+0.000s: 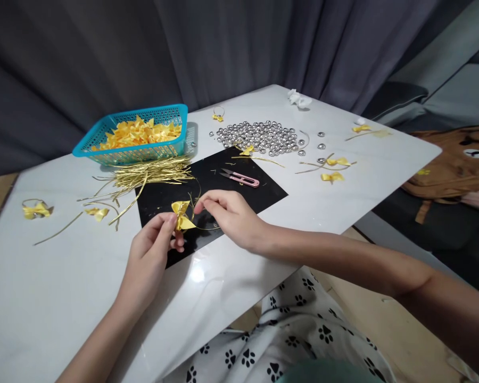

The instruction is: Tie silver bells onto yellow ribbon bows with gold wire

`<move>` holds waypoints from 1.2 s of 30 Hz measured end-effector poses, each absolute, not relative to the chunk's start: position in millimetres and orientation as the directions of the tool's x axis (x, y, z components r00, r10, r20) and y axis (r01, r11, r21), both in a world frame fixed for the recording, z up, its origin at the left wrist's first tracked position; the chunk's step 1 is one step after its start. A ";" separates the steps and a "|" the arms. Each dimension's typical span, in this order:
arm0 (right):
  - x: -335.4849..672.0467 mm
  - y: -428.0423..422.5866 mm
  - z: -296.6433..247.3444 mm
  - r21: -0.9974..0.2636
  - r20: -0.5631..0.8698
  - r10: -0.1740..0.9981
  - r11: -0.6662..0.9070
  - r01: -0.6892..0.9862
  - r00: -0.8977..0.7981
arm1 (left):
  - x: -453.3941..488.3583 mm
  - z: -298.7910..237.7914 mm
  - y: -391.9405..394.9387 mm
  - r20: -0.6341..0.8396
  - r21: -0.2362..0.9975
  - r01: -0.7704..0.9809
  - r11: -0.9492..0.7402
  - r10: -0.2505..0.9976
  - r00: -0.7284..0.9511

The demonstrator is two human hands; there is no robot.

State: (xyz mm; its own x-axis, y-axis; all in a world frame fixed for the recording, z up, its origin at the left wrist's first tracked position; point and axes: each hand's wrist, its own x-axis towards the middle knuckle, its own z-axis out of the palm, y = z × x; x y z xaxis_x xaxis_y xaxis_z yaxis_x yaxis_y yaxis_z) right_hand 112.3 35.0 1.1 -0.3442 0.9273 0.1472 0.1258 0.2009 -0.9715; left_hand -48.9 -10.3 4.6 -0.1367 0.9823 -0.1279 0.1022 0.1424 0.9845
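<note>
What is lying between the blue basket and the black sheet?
A loose bundle of gold wire strands lies between the blue basket and the black sheet, as the head view shows.

Grey curtains [239, 48] hang behind a glossy white table [43, 298]; wooden floor [383, 324] lies beneath

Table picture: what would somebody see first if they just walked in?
Probably the two hands in the middle: the left hand pinches a yellow bow over the black mat, and the right hand pinches a thin gold wire beside it. Next, the bright blue basket heaped with yellow bows at the back left, and the shiny pile of silver beads behind the pink snips.
</note>
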 end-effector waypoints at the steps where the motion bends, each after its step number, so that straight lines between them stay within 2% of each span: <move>1: 112.2 33.1 1.7 -0.960 0.176 0.923 0.238 0.147 -0.342 | -49.2 4.9 -10.5 -0.135 0.986 0.085 0.147 0.982 -0.132; 8: 117.0 26.4 8.3 -0.949 0.178 0.919 0.255 0.186 -0.352 | -46.6 8.3 -11.9 -0.176 0.984 0.017 0.179 0.977 -0.123; 13: 117.8 24.6 12.2 -0.961 0.229 0.936 0.262 0.094 -0.268 | -46.6 8.7 -11.0 -0.176 0.984 0.001 0.179 0.971 -0.163; 18: 116.1 23.1 12.6 -0.999 0.009 0.904 0.024 0.029 -0.428 | -45.4 10.8 -11.4 -0.215 0.977 -0.029 0.213 0.965 -0.148; 22: 114.2 23.6 11.9 -0.993 -0.118 0.906 -0.105 0.054 -0.406 | -44.2 11.2 -12.2 -0.224 0.974 -0.033 0.222 0.965 -0.135; 27: 114.7 22.7 13.6 -0.992 -0.040 0.944 -0.078 -0.104 -0.328 | -44.2 10.9 -11.9 -0.223 0.975 -0.039 0.220 0.966 -0.129; 31: 116.4 22.8 14.4 -0.965 -0.110 0.935 -0.182 -0.188 -0.338 | -43.4 12.2 -12.0 -0.229 0.973 -0.052 0.225 0.965 -0.128; 34: 115.5 24.2 14.5 -0.961 -0.124 0.942 -0.193 -0.200 -0.311 | -42.7 12.9 -12.0 -0.231 0.973 -0.056 0.225 0.965 -0.123; 36: 114.1 24.5 15.1 -0.976 -0.076 0.945 -0.136 -0.171 -0.317 | -42.6 12.8 -11.8 -0.227 0.973 -0.062 0.221 0.965 -0.128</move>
